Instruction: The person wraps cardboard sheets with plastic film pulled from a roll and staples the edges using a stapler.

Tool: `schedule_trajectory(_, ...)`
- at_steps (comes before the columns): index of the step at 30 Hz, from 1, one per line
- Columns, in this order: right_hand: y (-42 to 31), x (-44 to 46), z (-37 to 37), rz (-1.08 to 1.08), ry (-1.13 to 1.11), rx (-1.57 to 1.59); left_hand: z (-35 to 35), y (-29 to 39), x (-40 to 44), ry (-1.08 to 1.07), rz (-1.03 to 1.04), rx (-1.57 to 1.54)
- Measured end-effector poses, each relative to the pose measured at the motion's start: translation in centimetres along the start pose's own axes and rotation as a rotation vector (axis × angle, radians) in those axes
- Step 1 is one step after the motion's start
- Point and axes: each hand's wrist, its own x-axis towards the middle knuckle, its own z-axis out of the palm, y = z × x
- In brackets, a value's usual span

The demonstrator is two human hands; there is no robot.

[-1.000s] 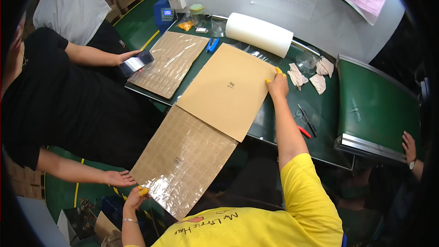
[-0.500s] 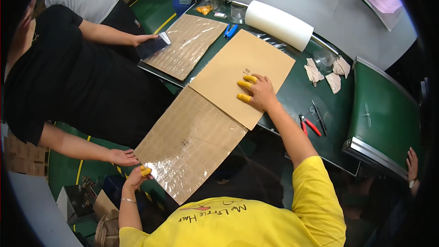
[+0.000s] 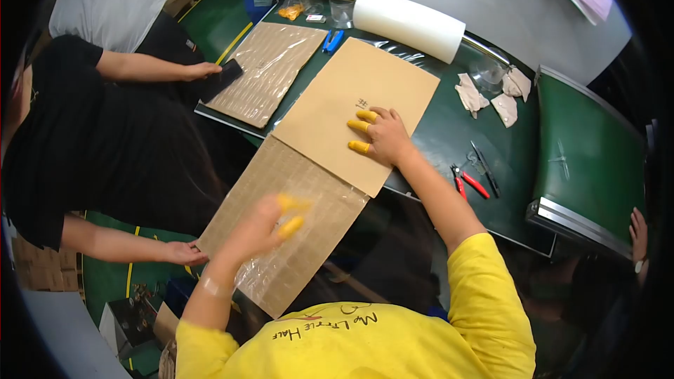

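A plain brown cardboard sheet (image 3: 330, 98) lies on the green table, its near edge meeting a second sheet wrapped in clear film (image 3: 316, 196). My right hand (image 3: 385, 137), with yellow finger cots, rests spread on the plain sheet beside its handwritten mark. Blurred by motion, my left hand (image 3: 263, 228) is over the wrapped sheet, fingers apart and holding nothing visible. A co-worker's hand (image 3: 184, 253) touches the wrapped sheet's left corner. That person's other hand (image 3: 203, 71) holds a dark phone (image 3: 223, 81).
Another wrapped sheet (image 3: 270, 70) lies at the table's left. Behind are a blue stapler-like tool (image 3: 333, 41) and a white roll (image 3: 409, 26). Red-handled cutters (image 3: 470, 182), tweezers (image 3: 486, 168) and pale scraps (image 3: 470, 95) lie right, near a green case (image 3: 590, 161) with another person's hand.
My right hand has moved from the plain sheet's right edge onto its face. My left hand has let go of the wrapped sheet's lower left corner and moved up and right over it.
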Motion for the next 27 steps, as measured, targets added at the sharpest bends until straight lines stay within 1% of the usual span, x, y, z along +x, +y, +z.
schedule_trajectory(1, 0.1, -0.1, 0.0, -0.003, 0.007, 0.009, 1.3, -1.1, 4.4, 0.115, 0.113, -0.021)
schedule_trajectory(2, 0.1, -0.1, 0.0, 0.005, 0.014, 0.035, 1.6, -1.5, 9.1, 0.15, 0.217, 0.08)
schedule_trajectory(4, 0.0, -0.1, -0.1, 0.022, 0.028, 0.029, 3.7, -6.0, 17.6, 0.227, 0.175, 0.332)
schedule_trajectory(6, 0.2, -0.2, -0.2, 0.026, 0.024, 0.064, 2.6, -5.5, 22.1, 0.156, -0.041, 0.53)
schedule_trajectory(7, 0.2, -0.1, -0.4, 0.023, 0.018, 0.087, 2.9, -6.5, 23.4, 0.165, -0.031, 0.534)
schedule_trajectory(9, 0.1, 0.0, -0.7, 0.035, 0.004, 0.073, 3.1, -8.1, 25.3, 0.252, -0.217, 0.597)
schedule_trajectory(10, 0.2, 0.0, -0.7, 0.039, -0.005, 0.079, 3.2, -8.5, 25.7, 0.249, -0.243, 0.61)
schedule_trajectory(14, 0.4, 0.1, -0.6, 0.064, -0.021, 0.097, 3.8, -9.7, 27.5, 0.327, -0.211, 0.56)
schedule_trajectory(16, 0.6, 0.2, -0.4, 0.057, -0.022, 0.094, 3.9, -9.7, 28.5, 0.213, -0.279, 0.583)
schedule_trajectory(20, 0.6, 0.2, -0.4, 0.062, -0.001, 0.135, 5.2, -10.2, 29.1, 0.177, -0.287, 0.581)
schedule_trajectory(22, 0.6, 0.3, -0.6, 0.084, 0.013, 0.142, 4.4, -8.9, 29.5, 0.118, -0.311, 0.681)
schedule_trajectory(23, 0.7, 0.4, -0.6, 0.07, 0.024, 0.141, 4.0, -8.2, 30.0, 0.114, -0.279, 0.768)
schedule_trajectory(24, 0.7, 0.3, -0.6, 0.06, 0.029, 0.14, 3.6, -7.0, 30.5, 0.053, -0.276, 0.847)
schedule_trajectory(25, 0.7, 0.1, -0.7, 0.052, 0.071, 0.117, 4.4, -7.2, 31.1, 0.039, -0.234, 0.774)
schedule_trajectory(26, 0.7, -0.1, -0.7, 0.073, 0.062, 0.104, 4.9, -7.4, 31.6, 0.035, -0.195, 0.699)
schedule_trajectory(27, 0.9, -0.1, -0.6, 0.058, 0.065, 0.094, 7.1, -9.5, 32.0, 0.148, -0.094, 0.496)
